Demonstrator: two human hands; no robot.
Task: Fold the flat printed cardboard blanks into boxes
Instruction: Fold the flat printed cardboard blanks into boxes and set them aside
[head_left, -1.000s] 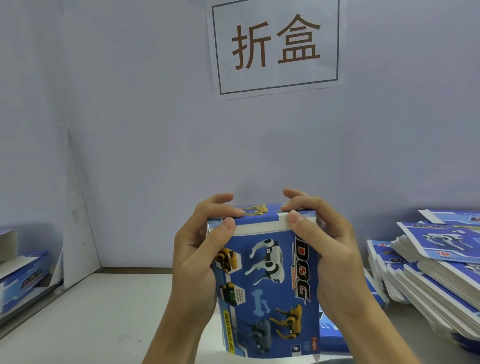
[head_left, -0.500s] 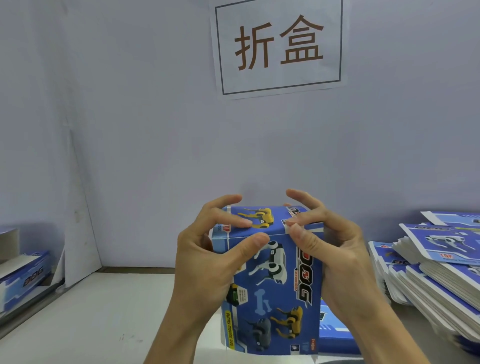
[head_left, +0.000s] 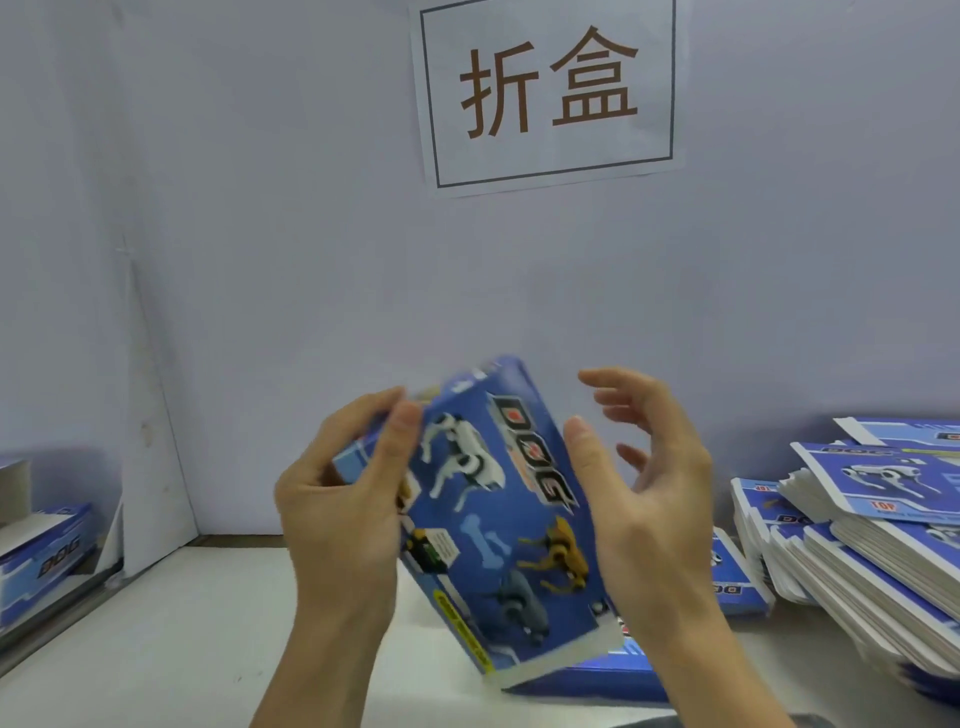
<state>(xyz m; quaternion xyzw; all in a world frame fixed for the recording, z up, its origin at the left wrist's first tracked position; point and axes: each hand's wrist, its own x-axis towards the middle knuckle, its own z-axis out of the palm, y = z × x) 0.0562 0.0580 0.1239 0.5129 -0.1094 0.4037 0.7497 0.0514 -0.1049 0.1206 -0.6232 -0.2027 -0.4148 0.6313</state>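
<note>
Head view, near to far: left hand (head_left: 343, 499) gripping tilted, blurred box (head_left: 498, 519) above table (head_left: 156, 649); right hand (head_left: 649, 483) spread, thumb possibly touching. One-handed hold risks slip or flaps springing open. Blank stack (head_left: 883, 545) beyond.

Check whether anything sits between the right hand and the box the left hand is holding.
Nothing visible does. The right hand is open beside the blue box, its thumb near the box's right edge, with only air between. The left hand grips the box's left side.
</note>
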